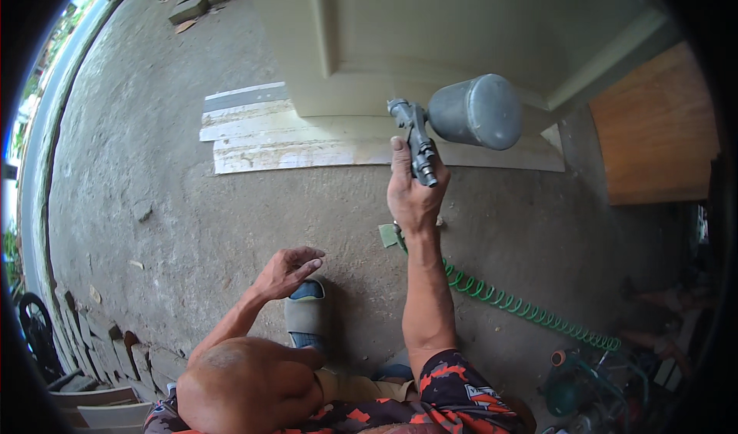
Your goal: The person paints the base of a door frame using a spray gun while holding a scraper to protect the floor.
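Observation:
My right hand (pixel 416 196) is wrapped round the grip of a metal spray gun (pixel 420 146), with a round grey paint cup (pixel 480 113) fixed to the gun's right side. The gun is held up before a large pale cream panelled piece (pixel 430 26), apart from its surface. A green coiled air hose (pixel 523 303) runs from below that hand toward the lower right. Empty, my left hand (pixel 288 271) hovers over my sandalled foot (pixel 306 311), its fingers loosely extended and the thumb apart.
White, stained boards (pixel 307 149) lie on the concrete floor (pixel 154 172) under the panelled piece. At right stands a brown wooden sheet (pixel 653 134). Dim green equipment (pixel 569 388) sits lower right. Bricks (pixel 190 8) lie far left; broken blocks (pixel 127 353) line the lower left.

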`<move>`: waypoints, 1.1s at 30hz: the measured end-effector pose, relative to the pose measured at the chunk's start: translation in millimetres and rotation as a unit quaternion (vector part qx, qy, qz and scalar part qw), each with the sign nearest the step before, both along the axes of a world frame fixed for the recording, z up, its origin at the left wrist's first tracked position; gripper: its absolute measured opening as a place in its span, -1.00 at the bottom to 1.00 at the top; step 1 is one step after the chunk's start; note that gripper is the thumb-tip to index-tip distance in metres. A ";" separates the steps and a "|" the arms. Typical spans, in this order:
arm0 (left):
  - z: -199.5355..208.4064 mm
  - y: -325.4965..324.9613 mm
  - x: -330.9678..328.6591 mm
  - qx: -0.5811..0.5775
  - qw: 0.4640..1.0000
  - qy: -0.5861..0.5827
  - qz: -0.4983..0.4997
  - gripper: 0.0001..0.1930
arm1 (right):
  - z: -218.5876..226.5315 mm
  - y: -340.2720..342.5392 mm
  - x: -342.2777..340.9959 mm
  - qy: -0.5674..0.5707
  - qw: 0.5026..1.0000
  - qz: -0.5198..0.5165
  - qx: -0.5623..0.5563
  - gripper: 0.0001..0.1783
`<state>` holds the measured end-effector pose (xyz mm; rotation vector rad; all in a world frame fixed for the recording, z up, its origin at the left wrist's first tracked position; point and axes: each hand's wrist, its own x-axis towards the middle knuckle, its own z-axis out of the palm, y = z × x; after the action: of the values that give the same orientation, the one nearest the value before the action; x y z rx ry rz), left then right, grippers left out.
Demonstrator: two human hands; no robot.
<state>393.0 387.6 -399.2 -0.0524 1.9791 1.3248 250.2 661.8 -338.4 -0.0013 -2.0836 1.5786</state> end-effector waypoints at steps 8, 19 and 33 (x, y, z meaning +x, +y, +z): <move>-11.0 11.7 5.0 0.003 1.000 0.014 -0.005 -0.55 | -19.1 146.0 -10.6 -0.026 0.998 -0.056 -0.021 -0.64; -8.2 24.3 18.8 -0.017 0.999 -0.016 0.023 -0.54 | 8.8 298.1 -10.6 -0.102 0.972 -0.162 -0.137 -0.54; -1.8 16.6 16.0 -0.034 0.999 -0.004 0.022 -0.53 | 48.4 407.3 -40.9 -0.094 0.954 -0.274 -0.083 -0.63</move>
<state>409.1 404.2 -401.0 -0.1339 2.0263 1.2820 209.3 1069.0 -290.0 -0.7489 -1.8511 1.4301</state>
